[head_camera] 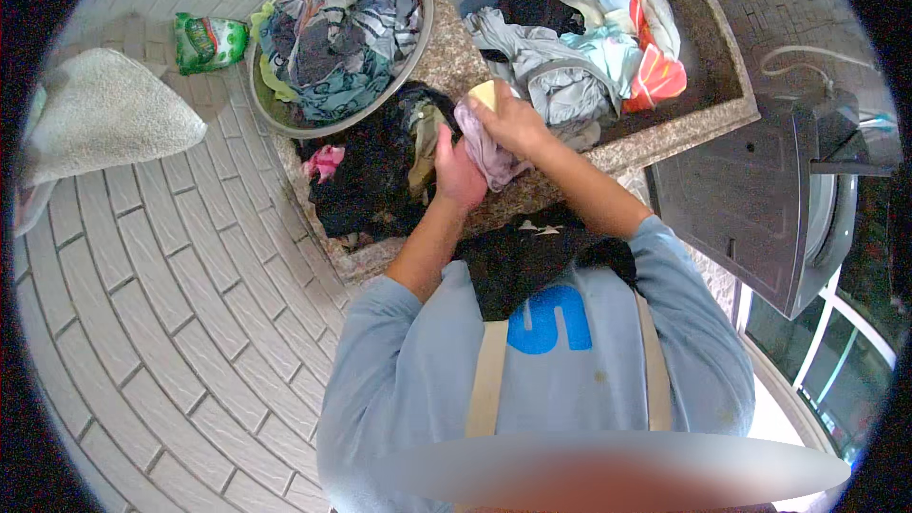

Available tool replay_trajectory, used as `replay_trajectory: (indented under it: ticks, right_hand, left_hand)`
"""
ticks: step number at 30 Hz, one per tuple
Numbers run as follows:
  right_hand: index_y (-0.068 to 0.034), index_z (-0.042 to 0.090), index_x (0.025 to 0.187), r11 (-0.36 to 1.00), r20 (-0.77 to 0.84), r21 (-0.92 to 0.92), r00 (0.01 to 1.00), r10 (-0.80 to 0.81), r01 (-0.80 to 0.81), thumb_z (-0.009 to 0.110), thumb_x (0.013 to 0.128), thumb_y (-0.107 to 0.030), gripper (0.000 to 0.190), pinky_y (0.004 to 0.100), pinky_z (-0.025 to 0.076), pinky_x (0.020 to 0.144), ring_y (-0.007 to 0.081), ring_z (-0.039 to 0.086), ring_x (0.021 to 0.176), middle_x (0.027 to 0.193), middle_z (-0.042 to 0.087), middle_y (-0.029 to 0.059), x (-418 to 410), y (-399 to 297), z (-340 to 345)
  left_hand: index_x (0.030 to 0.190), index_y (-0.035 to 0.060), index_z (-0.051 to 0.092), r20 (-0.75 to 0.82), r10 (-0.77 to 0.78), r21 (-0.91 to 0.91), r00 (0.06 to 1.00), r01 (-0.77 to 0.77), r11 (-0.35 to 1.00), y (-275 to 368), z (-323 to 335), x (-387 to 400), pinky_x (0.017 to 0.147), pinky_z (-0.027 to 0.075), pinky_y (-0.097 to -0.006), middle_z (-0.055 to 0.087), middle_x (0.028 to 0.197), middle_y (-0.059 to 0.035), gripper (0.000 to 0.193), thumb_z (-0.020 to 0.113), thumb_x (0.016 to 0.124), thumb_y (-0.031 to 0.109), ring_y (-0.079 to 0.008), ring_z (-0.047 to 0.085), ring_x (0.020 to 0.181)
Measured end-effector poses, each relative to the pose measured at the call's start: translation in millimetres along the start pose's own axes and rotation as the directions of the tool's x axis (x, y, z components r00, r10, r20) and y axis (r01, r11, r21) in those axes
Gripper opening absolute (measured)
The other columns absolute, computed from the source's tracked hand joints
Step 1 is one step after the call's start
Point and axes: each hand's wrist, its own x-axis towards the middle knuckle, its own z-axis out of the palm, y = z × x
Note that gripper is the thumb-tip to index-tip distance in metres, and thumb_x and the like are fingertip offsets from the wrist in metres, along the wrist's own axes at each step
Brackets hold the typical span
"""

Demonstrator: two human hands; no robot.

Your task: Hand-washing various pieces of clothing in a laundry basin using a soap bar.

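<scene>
A lilac cloth (486, 149) is bunched between my two hands over the speckled stone basin unit. My right hand (511, 121) grips a pale yellow block (484, 94), which looks like a bar of soap, against the top of the cloth. Around the cloth's lower left side is my left hand (462, 169), its thumb raised and its fingers partly hidden. Dark wet clothes (363, 178) lie left of my hands, with a pink piece (324, 162) among them. Beyond my right hand, grey garments (541, 60) and an orange-red patterned cloth (655, 78) lie in the sink basin.
A round tub (427, 21) full of mixed clothes stands at the upper left. Beside it is a green plastic packet (210, 43). A pale towel (121, 110) hangs or lies at the far left. The stone rim (684, 132) and a dark grey appliance (741, 206) stand right.
</scene>
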Motion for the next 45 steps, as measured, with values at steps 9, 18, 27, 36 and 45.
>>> replay_trajectory:
  ticks: [9,18,27,36,45]
  right_hand:
    - [-0.008,0.03,0.14,0.996,0.058,0.031,0.995,0.076,-0.078,0.05,0.083,-0.06,0.08,0.0474,0.047,0.087,0.0404,0.06,0.101,0.112,0.059,0.0277,8.3,1.5,-12.3]
    - [-0.007,0.032,0.139,0.997,-0.032,-0.044,0.997,-0.064,0.062,0.051,0.083,-0.06,0.08,0.05,0.045,0.089,0.0414,0.059,0.102,0.111,0.059,0.0279,4.3,5.1,6.2]
    - [0.0,0.029,0.138,0.998,-0.102,-0.068,0.995,-0.023,0.016,0.05,0.086,-0.055,0.078,0.0482,0.05,0.075,0.0418,0.064,0.088,0.091,0.062,0.0314,-4.4,-0.1,-0.4]
    - [0.001,0.028,0.139,0.984,-0.075,-0.114,0.986,-0.148,0.139,0.049,0.085,-0.057,0.082,0.0475,0.051,0.074,0.0425,0.064,0.086,0.096,0.061,0.0326,-20.7,-17.1,6.1]
    - [0.0,0.056,0.106,0.698,0.376,0.627,0.919,0.117,-0.346,0.06,0.084,-0.037,0.043,0.0404,0.055,0.067,0.0263,0.065,0.082,0.088,0.066,0.0133,38.4,50.9,-27.5]
  left_hand:
    - [0.141,0.0016,0.028,0.062,0.005,0.077,0.998,-0.009,0.997,1.9,6.6,-5.7,0.109,0.025,-0.0473,0.035,0.144,-0.0162,0.091,0.016,0.086,0.072,-0.0335,0.034,0.132]
    - [0.134,0.0044,0.041,-0.005,0.013,0.03,1.0,-0.012,0.999,4.8,13.0,-11.1,0.102,0.037,-0.0439,0.052,0.129,-0.0116,0.078,0.02,0.09,0.066,-0.0291,0.05,0.118]
    - [0.137,0.0051,0.036,0.167,0.025,0.009,0.986,-0.027,1.0,8.0,1.7,-9.1,0.106,0.032,-0.0422,0.045,0.136,-0.0107,0.081,0.018,0.09,0.067,-0.0283,0.044,0.125]
    - [0.14,0.0071,0.034,0.088,0.031,0.064,0.996,-0.037,0.997,7.2,-5.0,-5.4,0.106,0.032,-0.0469,0.044,0.138,-0.0123,0.082,0.019,0.088,0.069,-0.033,0.043,0.126]
    - [0.138,0.0048,0.035,0.275,0.019,0.117,0.961,-0.053,0.992,7.5,22.5,-21.1,0.105,0.035,-0.0455,0.044,0.137,-0.0113,0.072,0.021,0.093,0.06,-0.0278,0.044,0.125]
